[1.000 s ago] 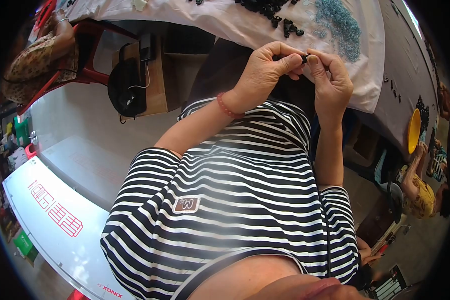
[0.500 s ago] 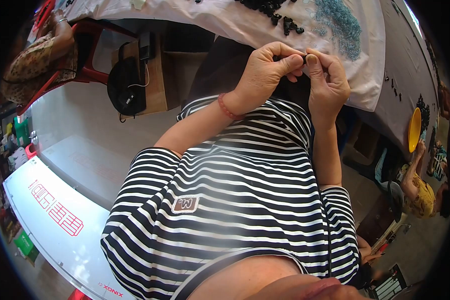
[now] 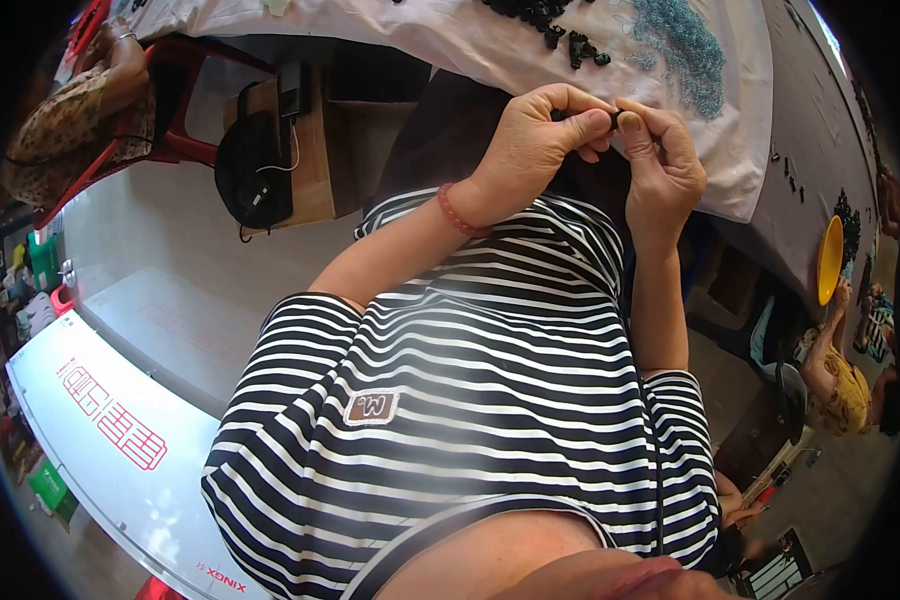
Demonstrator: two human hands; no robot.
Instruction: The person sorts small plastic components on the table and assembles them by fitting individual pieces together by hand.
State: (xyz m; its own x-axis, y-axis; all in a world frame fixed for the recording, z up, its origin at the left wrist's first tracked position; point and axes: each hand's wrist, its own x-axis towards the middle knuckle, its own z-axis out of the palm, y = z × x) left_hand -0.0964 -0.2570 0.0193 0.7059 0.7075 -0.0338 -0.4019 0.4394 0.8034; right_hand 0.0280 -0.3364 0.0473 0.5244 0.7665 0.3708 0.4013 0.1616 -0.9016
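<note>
My left hand [image 3: 540, 140], with a red bead bracelet at its wrist, pinches a small black piece [image 3: 615, 120] between thumb and forefinger. My right hand [image 3: 662, 170] grips the other side of that piece, also with thumb and forefinger. Both sets of fingertips nearly meet, covering most of the piece, so its exact kind cannot be made out. Just beyond the hands, a pile of curled black pieces [image 3: 585, 50] lies on the pale pink cloth [image 3: 390, 35]. Near it is a spread of small clear-blue pieces [image 3: 680, 60].
On the grey table section [image 3: 810, 120] at right lie more black pieces [image 3: 848, 222]; a person in yellow [image 3: 842, 392] sits there by a yellow dish [image 3: 829, 260]. At left, another person [image 3: 70, 120] sits on a red chair [image 3: 185, 100]. A cardboard box [image 3: 315, 160] bears a black bag [image 3: 245, 165].
My right hand has shifted slightly to the right, and the fingertips of both hands remain at the small black piece. My left hand has barely moved.
</note>
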